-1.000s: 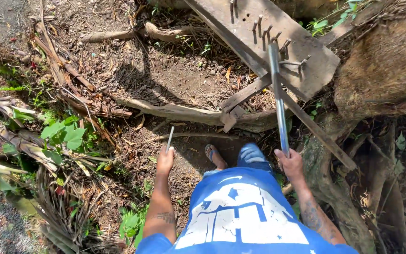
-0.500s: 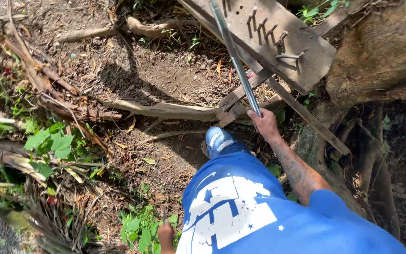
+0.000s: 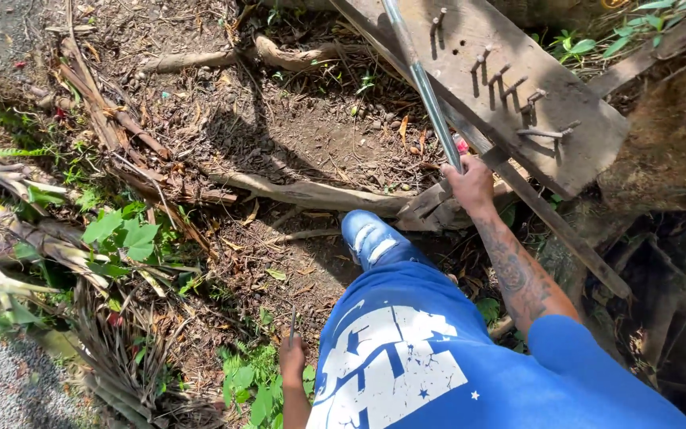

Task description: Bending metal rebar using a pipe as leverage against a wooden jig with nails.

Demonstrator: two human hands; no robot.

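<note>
Right hand grips a long metal bar slanting up across a nail-studded board.

The right hand [image 3: 470,184], right of frame centre, is closed around the lower end of the metal bar [image 3: 422,83]; the bar's long axis runs from the fist up and left to the top edge, where its far end is cut off. It lies across the wooden board [image 3: 565,135] in the upper right, whose bent nails [image 3: 510,83] stick up. A small red part [image 3: 460,144] just above the fist is hard to make out. The left hand [image 3: 292,357], at the lower middle, is closed on a thin nail [image 3: 292,324] pointing upward; its fingers are mostly hidden. Bare soil with roots [image 3: 303,191] fills the centre.
</note>
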